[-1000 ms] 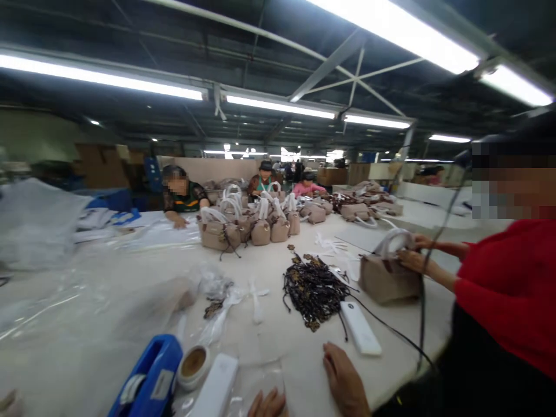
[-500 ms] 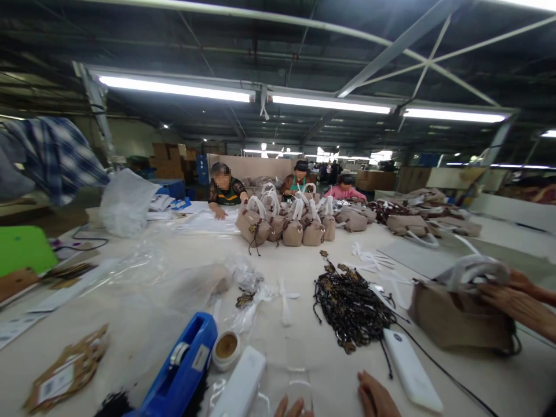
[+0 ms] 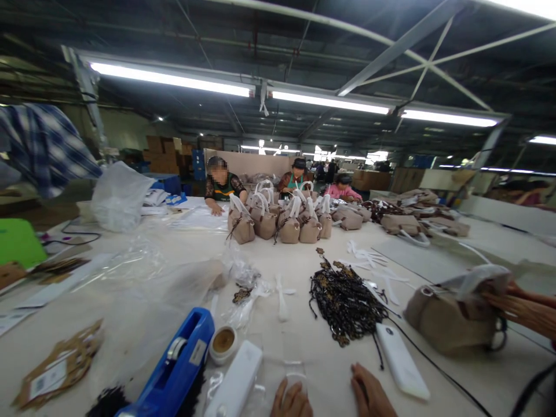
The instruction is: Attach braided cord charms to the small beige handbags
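Note:
My left hand (image 3: 291,401) lies at the bottom edge with its fingers flat on a clear plastic sleeve (image 3: 293,370). Just to the right, my right hand (image 3: 371,395) rests flat on the white table (image 3: 317,353), holding nothing. A white power bank (image 3: 402,362) with a black cable lies beside my right hand. Beyond it sits a heap of dark tasselled charms (image 3: 343,298). Left of my left hand are a long white box (image 3: 237,382), a small round tin (image 3: 223,343) and a blue tape dispenser (image 3: 174,365).
A co-worker's hands (image 3: 519,307) at the right hold a beige handbag (image 3: 449,321). More beige bags (image 3: 278,223) stand mid-table, with people seated behind them. Clear plastic bags (image 3: 152,289), white ribbons (image 3: 373,260) and cardboard tags (image 3: 56,368) lie about.
The view has swung left and dropped slightly, so the co-worker in red has left the frame except for the hands. My hands stay at the table's near edge; the left shows more.

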A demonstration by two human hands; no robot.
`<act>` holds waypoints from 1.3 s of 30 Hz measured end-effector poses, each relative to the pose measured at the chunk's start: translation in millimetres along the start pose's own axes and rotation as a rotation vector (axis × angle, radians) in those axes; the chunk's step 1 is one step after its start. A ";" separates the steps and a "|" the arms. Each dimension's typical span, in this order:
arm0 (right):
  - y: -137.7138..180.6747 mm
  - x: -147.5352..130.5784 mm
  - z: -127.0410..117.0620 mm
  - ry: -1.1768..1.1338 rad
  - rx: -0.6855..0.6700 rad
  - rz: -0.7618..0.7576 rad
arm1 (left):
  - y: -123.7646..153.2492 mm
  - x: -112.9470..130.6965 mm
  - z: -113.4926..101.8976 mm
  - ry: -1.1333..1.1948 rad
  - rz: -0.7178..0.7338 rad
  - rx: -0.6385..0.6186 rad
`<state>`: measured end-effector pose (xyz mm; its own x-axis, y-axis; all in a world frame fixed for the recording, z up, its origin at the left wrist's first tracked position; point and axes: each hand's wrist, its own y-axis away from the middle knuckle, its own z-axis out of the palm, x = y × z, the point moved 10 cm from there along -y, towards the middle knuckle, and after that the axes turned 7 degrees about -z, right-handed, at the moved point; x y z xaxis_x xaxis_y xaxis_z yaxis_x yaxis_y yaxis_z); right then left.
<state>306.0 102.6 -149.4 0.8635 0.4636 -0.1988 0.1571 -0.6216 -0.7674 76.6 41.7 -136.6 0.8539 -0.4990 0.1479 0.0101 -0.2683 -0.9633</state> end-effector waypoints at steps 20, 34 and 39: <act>-31.4 -35.2 -31.2 0.005 -0.003 0.266 | -81.9 37.6 37.0 0.451 0.029 -0.790; -29.7 -36.5 -34.9 0.046 0.121 0.252 | -259.5 146.9 202.5 0.743 -0.411 -0.757; -27.7 -34.5 -31.2 -0.023 0.107 0.264 | -330.0 115.0 209.2 0.598 -0.440 -0.560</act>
<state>286.8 84.1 -102.3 0.8566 0.3089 -0.4133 -0.1249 -0.6529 -0.7470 280.3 245.3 151.4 0.4209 -0.5579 0.7153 -0.1162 -0.8152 -0.5674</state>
